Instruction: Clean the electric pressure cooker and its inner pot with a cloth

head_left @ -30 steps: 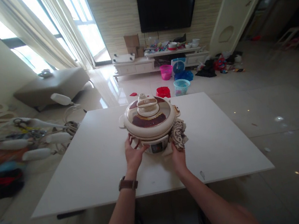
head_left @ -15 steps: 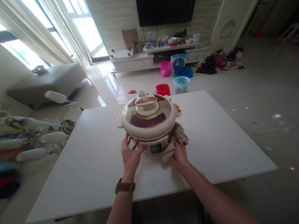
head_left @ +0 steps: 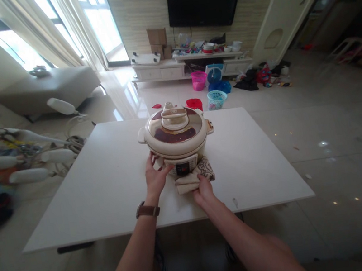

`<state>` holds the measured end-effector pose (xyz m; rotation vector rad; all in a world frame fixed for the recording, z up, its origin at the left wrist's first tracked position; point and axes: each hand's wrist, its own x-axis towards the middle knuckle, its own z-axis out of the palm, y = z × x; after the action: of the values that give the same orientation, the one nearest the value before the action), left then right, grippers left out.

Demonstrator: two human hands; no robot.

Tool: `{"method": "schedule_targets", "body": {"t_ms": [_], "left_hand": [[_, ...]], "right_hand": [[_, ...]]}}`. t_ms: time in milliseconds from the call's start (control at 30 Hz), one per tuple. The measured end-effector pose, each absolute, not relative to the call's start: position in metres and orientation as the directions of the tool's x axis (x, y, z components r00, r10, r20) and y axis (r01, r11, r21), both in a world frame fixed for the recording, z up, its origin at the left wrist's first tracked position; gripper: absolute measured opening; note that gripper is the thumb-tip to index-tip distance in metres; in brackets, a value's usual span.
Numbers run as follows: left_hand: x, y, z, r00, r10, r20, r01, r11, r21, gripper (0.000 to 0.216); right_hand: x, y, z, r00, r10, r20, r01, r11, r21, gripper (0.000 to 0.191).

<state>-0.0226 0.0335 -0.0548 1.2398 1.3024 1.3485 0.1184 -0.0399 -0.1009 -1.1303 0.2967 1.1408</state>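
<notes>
A cream electric pressure cooker (head_left: 183, 146) with a round, partly clear lid stands upright on the white table (head_left: 108, 197). Against its lower left side is my left hand (head_left: 156, 178), fingers curved round the body and thumb reaching to the front beside the dark control panel (head_left: 182, 168). My right hand (head_left: 204, 186) grips a folded beige cloth (head_left: 188, 182) with a brown pattern, pressed to the cooker's lower front just under the panel. The fingertips of my right hand are partly hidden by the cloth. A brown-strapped watch (head_left: 147, 210) is on my left wrist.
Beyond the table's far edge, a red basket (head_left: 194, 104), a light blue basket (head_left: 217, 99) and a pink basket (head_left: 199, 80) stand on the tiled floor. A lamp with several white shades (head_left: 29, 175) lies at the left. A small mark (head_left: 235, 201) shows near the table's front edge.
My right hand has moved the cloth leftward, from the cooker's lower right side to its front below the panel. My left hand stays at the cooker's left side. The view has shifted slightly.
</notes>
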Motion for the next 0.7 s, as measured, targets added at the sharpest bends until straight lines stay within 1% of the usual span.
{"method": "schedule_targets", "body": {"t_ms": [133,300,467,533,600,700], "left_hand": [[-0.024,0.034,-0.052,-0.144,0.987,0.074,0.063,-0.066,0.996,0.104],[-0.027,0.038,-0.05,-0.154,0.985,0.077,0.083,-0.064,0.994,0.102],[-0.027,0.043,-0.048,-0.15,0.987,0.059,0.065,-0.049,0.997,0.101],[-0.027,0.044,-0.048,-0.148,0.988,0.054,0.057,-0.046,0.997,0.101],[-0.027,0.044,-0.049,-0.143,0.988,0.053,0.066,-0.044,0.997,0.103],[-0.027,0.042,-0.05,-0.136,0.989,0.055,0.083,-0.044,0.996,0.105]], "right_hand": [[0.115,-0.036,-0.106,0.432,0.534,-0.727,-0.853,-0.02,-0.522,0.012],[0.119,-0.032,-0.109,0.379,0.556,-0.74,-0.861,-0.083,-0.502,0.012],[0.125,-0.026,-0.107,0.407,0.541,-0.736,-0.845,-0.083,-0.528,0.015],[0.132,-0.023,-0.105,0.454,0.538,-0.71,-0.814,-0.074,-0.576,0.015],[0.145,-0.018,-0.1,0.547,0.525,-0.652,-0.745,-0.05,-0.665,0.018],[0.167,-0.011,-0.087,0.701,0.518,-0.491,-0.551,-0.046,-0.833,0.029]]}}
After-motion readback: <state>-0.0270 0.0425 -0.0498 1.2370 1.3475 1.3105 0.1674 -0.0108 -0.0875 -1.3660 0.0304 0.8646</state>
